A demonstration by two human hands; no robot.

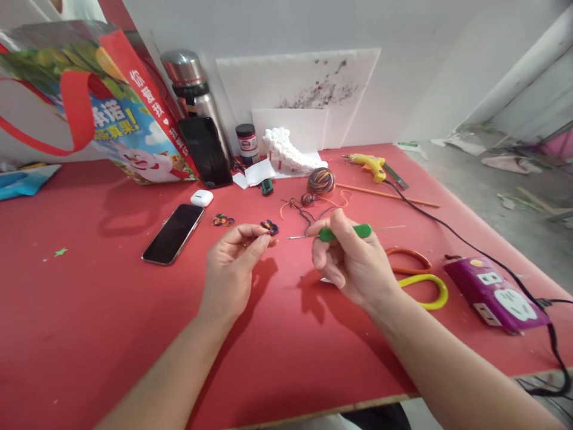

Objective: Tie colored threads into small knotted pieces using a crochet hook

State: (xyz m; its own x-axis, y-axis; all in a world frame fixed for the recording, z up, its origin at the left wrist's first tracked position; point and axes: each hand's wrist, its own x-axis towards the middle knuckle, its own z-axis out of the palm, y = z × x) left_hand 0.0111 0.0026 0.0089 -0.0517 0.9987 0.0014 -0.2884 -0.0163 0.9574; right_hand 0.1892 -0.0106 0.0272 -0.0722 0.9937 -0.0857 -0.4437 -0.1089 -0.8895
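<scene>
My left hand [233, 263] pinches a small multicoloured crocheted piece [269, 227] between thumb and fingertips, held just above the red table [111, 310]. My right hand [349, 260] grips a crochet hook with a green handle [353, 232]; its thin metal tip [295, 237] points left toward the piece and stops a little short of it. A strand of multicoloured yarn [308, 215] trails back to a yarn ball [321, 180]. A second small crocheted piece [222, 220] lies on the table to the left.
A black phone [173, 233] and a white earbud case [201, 197] lie to the left. Scissors with orange and yellow handles [421, 278], a purple power strip [496, 292], its black cable [447, 230] and a yellow glue gun [369, 163] sit right. A printed shopping bag [102, 101], flask [192, 89] and jar [247, 143] stand behind.
</scene>
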